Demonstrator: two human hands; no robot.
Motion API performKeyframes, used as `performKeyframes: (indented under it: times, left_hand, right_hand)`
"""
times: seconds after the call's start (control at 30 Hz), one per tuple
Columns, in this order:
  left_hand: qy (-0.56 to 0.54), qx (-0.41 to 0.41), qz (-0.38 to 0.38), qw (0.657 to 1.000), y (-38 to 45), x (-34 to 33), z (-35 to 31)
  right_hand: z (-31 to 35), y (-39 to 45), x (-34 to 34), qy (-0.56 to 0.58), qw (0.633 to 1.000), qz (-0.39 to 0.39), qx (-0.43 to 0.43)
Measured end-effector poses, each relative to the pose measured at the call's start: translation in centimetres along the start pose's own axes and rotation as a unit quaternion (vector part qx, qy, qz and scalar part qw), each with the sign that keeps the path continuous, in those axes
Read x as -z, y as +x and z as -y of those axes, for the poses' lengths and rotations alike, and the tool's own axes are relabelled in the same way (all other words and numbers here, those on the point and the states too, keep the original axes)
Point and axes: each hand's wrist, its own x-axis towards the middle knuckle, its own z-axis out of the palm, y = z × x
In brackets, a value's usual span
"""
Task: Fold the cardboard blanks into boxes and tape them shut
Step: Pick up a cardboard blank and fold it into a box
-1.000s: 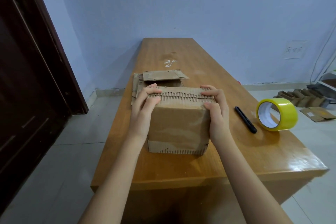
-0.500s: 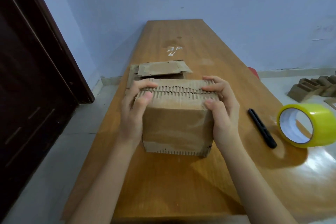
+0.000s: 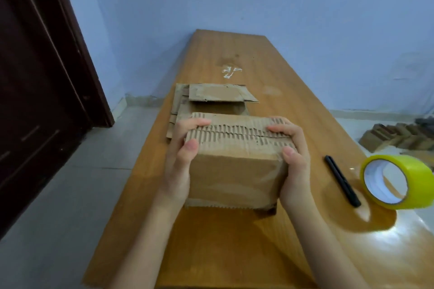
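Note:
A brown cardboard box (image 3: 234, 176) stands on the wooden table (image 3: 234, 246), its top flaps folded together with a ragged seam across the top. My left hand (image 3: 180, 159) grips its left side, fingers curled over the top edge and thumb on the front. My right hand (image 3: 293, 162) grips the right side the same way. Behind the box lie flat cardboard blanks (image 3: 216, 96) in a low stack. A roll of yellow tape (image 3: 397, 180) stands on edge at the right, with a black pen-like tool (image 3: 341, 180) between it and the box.
A dark door (image 3: 40, 91) fills the left, and grey floor runs along the table's left edge. More cardboard pieces (image 3: 399, 136) sit on the floor at the far right. A blue wall closes the table's far end.
The view has dipped closer to the table. Both hands keep their hold on the box, and its near right corner now seems lifted a little off the table.

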Motion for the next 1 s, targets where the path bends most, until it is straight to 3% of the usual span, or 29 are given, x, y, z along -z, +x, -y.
performKeyframes:
  times: [0.23, 0.33, 0.47, 0.7, 1.0]
  left_hand:
    - [-0.002, 0.012, 0.030, 0.999, -0.7, 0.0, -0.4]
    - [0.072, -0.001, 0.072, 0.995, -1.1, -0.4, -1.1]
    - [0.042, 0.003, 0.029, 0.999, -1.3, -1.3, -1.9]
    - [-0.032, 0.080, -0.026, 0.996, -2.4, -1.0, -2.5]
    - [0.091, -0.043, 0.036, 0.994, -2.4, -0.5, -4.7]
  right_hand:
    - [0.6, -1.7, -0.1, -0.016, 0.998, -0.056, -0.034]
    - [0.0, -3.4, 0.1, -0.004, 0.992, -0.098, -0.083]
    - [1.2, -3.5, 0.7, -0.038, 0.988, -0.149, -0.034]
    - [4.5, -2.3, 0.0, -0.112, 0.991, -0.072, -0.010]
    - [5.8, -2.6, 0.7, -0.075, 0.991, -0.104, 0.023]
